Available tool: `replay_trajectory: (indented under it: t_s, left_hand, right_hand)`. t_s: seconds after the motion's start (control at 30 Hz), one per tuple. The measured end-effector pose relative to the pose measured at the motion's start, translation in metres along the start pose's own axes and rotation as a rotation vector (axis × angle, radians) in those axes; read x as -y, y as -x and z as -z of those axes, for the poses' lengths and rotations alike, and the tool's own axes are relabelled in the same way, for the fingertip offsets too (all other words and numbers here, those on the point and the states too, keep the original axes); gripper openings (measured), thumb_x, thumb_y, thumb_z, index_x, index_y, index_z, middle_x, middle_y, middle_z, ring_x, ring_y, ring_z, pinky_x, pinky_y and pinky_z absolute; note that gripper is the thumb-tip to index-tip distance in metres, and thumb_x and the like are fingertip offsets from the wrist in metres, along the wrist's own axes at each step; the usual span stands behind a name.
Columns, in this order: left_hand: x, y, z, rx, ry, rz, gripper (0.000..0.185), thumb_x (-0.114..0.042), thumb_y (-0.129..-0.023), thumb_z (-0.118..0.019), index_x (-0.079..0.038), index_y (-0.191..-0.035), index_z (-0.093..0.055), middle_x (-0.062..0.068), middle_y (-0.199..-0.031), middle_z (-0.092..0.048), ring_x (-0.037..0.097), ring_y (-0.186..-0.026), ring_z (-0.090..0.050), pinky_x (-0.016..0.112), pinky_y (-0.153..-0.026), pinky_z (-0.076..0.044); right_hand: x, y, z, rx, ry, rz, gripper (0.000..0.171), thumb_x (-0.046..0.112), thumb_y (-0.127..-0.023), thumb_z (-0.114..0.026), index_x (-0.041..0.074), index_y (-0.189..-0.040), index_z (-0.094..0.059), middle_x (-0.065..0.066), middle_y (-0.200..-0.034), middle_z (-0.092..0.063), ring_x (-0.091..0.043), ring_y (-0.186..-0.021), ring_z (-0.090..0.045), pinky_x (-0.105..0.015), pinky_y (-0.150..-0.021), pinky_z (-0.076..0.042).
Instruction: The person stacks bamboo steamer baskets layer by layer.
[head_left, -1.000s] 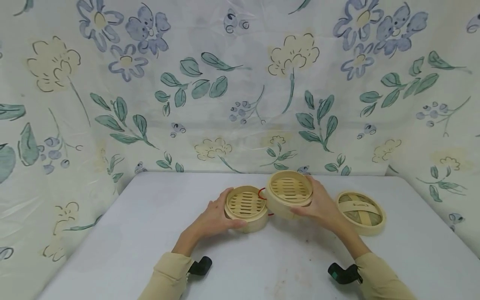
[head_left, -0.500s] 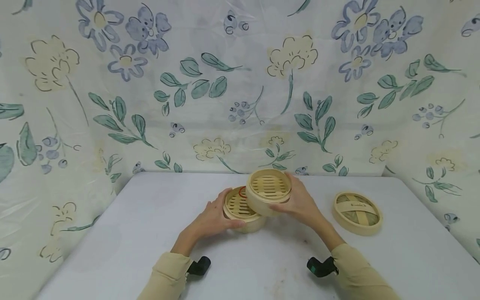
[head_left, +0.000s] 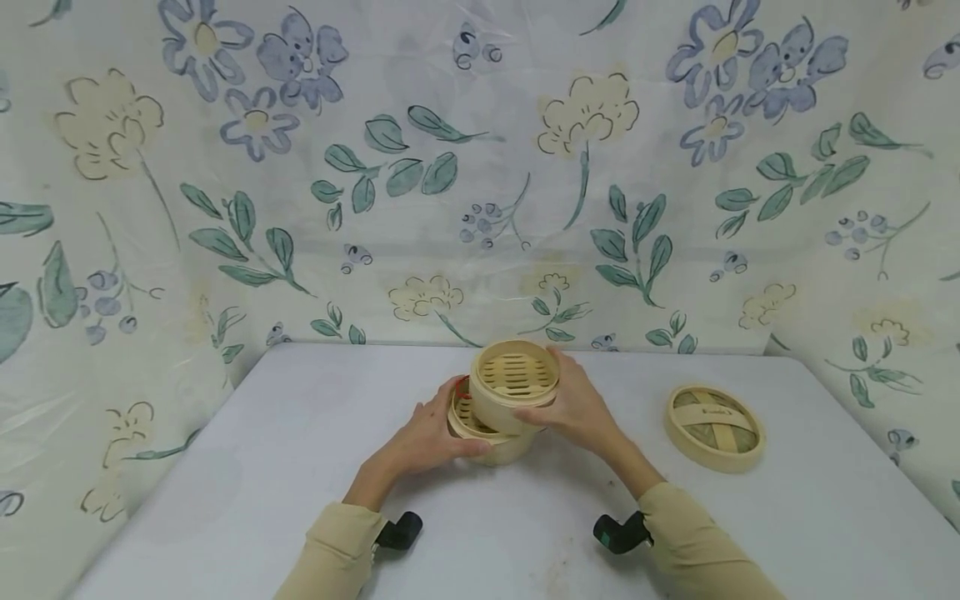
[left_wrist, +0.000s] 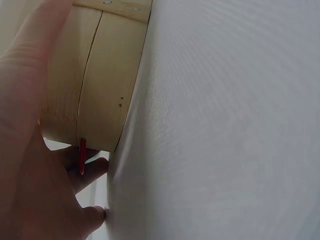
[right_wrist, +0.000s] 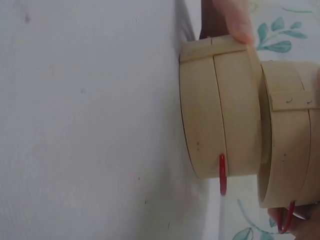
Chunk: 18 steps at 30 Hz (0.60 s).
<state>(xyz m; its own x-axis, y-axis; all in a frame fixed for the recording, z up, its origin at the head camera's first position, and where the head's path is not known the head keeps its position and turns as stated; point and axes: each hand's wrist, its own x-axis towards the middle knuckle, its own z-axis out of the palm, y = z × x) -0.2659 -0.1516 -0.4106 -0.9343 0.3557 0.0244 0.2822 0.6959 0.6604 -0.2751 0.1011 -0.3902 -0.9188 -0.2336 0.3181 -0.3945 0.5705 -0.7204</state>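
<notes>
Two round bamboo steamer baskets are at the middle of the table in the head view. The lower basket [head_left: 504, 453] stands on the table, its slatted floor partly covered. My left hand [head_left: 427, 435] grips its left side, thumb at the front and fingers round the back. My right hand [head_left: 579, 412] holds the upper basket [head_left: 517, 377] by its right side, over the lower one and offset to the right. In the right wrist view a narrow gap shows between the upper basket [right_wrist: 294, 145] and the lower basket [right_wrist: 205, 112]. Each has a red loop.
A bamboo steamer lid [head_left: 716, 429] with a woven top lies on the right side of the white table [head_left: 225, 492]. Floral-patterned sheeting [head_left: 480, 208] rises behind the table and at both sides.
My right hand has carried the upper basket leftward, from beside the lower basket to above it. The left hand and lower basket have stayed in place.
</notes>
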Motion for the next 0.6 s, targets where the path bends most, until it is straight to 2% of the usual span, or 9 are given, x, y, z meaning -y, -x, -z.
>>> replay_trajectory:
  t_s: [0.2, 0.37, 0.43, 0.6]
  left_hand:
    - [0.001, 0.0, -0.001, -0.013, 0.004, -0.011, 0.117, -0.059, -0.073, -0.079, -0.01, -0.157, -0.015, 0.016, -0.156, -0.035, 0.032, -0.144, -0.032, 0.057, -0.119, -0.009]
    - [0.004, 0.0, -0.004, -0.026, 0.053, -0.062, 0.112, -0.054, -0.072, -0.083, -0.014, -0.155, -0.019, 0.013, -0.148, -0.045, 0.028, -0.14, -0.038, 0.061, -0.117, -0.011]
    - [0.005, 0.0, -0.004, -0.034, 0.058, -0.07, 0.11, -0.054, -0.072, -0.083, -0.015, -0.154, -0.022, 0.011, -0.145, -0.049, 0.026, -0.137, -0.042, 0.06, -0.117, -0.014]
    - [0.004, -0.001, -0.004, -0.046, 0.045, -0.052, 0.101, -0.055, -0.069, -0.084, -0.018, -0.148, -0.035, 0.006, -0.134, -0.057, 0.026, -0.124, -0.048, 0.054, -0.109, -0.033]
  right_hand:
    - [0.011, -0.005, -0.012, 0.01, -0.014, 0.037, 0.097, 0.05, -0.065, -0.088, 0.014, -0.144, -0.042, 0.001, -0.127, -0.057, -0.018, -0.121, -0.052, -0.046, -0.104, -0.041]
    - [0.02, -0.006, -0.02, -0.007, 0.017, 0.072, 0.099, 0.053, -0.064, -0.087, 0.014, -0.144, -0.044, 0.002, -0.125, -0.059, -0.018, -0.118, -0.054, -0.046, -0.101, -0.043]
    - [0.022, -0.006, -0.023, -0.019, 0.03, 0.058, 0.1, 0.055, -0.064, -0.086, 0.014, -0.145, -0.043, 0.002, -0.126, -0.058, -0.018, -0.118, -0.053, -0.047, -0.1, -0.043]
    - [0.028, -0.004, -0.028, -0.057, 0.042, -0.013, 0.105, 0.053, -0.064, -0.086, 0.009, -0.147, -0.04, -0.005, -0.128, -0.057, -0.024, -0.119, -0.053, -0.049, -0.1, -0.044]
